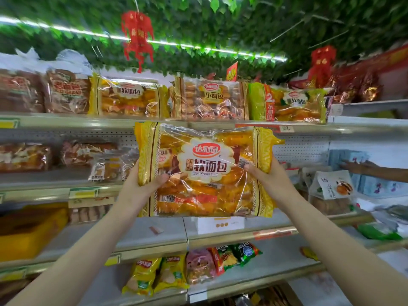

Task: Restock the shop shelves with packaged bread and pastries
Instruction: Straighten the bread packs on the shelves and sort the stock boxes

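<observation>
Yellow bread bag, both hands' grip clamped, hides middle shelf.

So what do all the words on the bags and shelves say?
"达利园", "法式软面包", "Soft French bread": big yellow plastic bread bag, held in the left hand and right hand.
"软面包": yellow bag on the top shelf.
"小面包": clear bun bag.
"OLD BREAD": brown loaf bag.
Price tags, lower packets: too blurred.

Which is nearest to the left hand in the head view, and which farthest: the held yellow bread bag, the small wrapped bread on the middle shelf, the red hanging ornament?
1. Yellow bread bag: gripped by the left hand.
2. Small wrapped bread: on the shelf to its left.
3. Red hanging ornament: high overhead.
</observation>
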Available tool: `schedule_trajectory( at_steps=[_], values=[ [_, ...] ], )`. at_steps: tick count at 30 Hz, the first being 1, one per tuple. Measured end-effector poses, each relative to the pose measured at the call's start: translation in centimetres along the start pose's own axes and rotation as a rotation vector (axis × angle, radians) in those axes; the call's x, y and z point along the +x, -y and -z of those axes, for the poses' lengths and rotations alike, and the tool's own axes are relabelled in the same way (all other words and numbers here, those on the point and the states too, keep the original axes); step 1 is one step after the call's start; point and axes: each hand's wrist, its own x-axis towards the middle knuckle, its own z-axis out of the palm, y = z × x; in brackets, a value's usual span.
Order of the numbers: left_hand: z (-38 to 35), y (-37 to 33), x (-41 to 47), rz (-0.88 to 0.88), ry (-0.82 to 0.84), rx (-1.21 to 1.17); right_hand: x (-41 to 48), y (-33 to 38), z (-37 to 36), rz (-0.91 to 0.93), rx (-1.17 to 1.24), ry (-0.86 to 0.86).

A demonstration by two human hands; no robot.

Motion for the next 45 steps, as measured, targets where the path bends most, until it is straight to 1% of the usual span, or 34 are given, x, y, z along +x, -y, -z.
schedule_trajectory(
  at_steps=[3,7,13,17,20,26,33,36,41,45],
  values=[
    [2.5,0.1,1.4,0.002,-0.006,-0.02,1.9,0.2,-2.6,0.042,-0.012,-0.012],
    [7.5,0.7,3.5,0.015,-0.036,-0.047,4.8,1.2,-8.0,0.07,0.046,-0.036],
    [14.7,0.7,6.7,-0.063,-0.072,-0.003,8.6,2.5,-15.9,0.098,0.081,-0.036],
    [18.9,0.4,8.6,-0.083,-0.054,-0.006,10.3,4.1,-19.8,0.164,0.036,-0.061],
    [20.7,0.0,10.0,-0.101,-0.055,0.009,11.8,5.0,-21.8,0.168,0.052,-0.086],
    [22.3,-1.1,14.4,-0.187,-0.082,0.03,15.5,6.9,-23.8,0.184,0.044,-0.114],
    [22.0,-3.5,20.7,-0.291,-0.124,0.015,22.7,9.1,-23.8,0.284,0.049,-0.153],
    [21.7,-4.1,24.0,-0.325,-0.167,0.012,26.2,9.9,-23.8,0.325,0.063,-0.162],
    [20.9,-4.4,28.7,-0.342,-0.199,-0.002,31.3,10.0,-24.5,0.358,0.071,-0.197],
    [20.5,-3.8,32.2,-0.339,-0.236,-0.03,33.9,9.5,-25.3,0.347,0.099,-0.205]
  ],
)
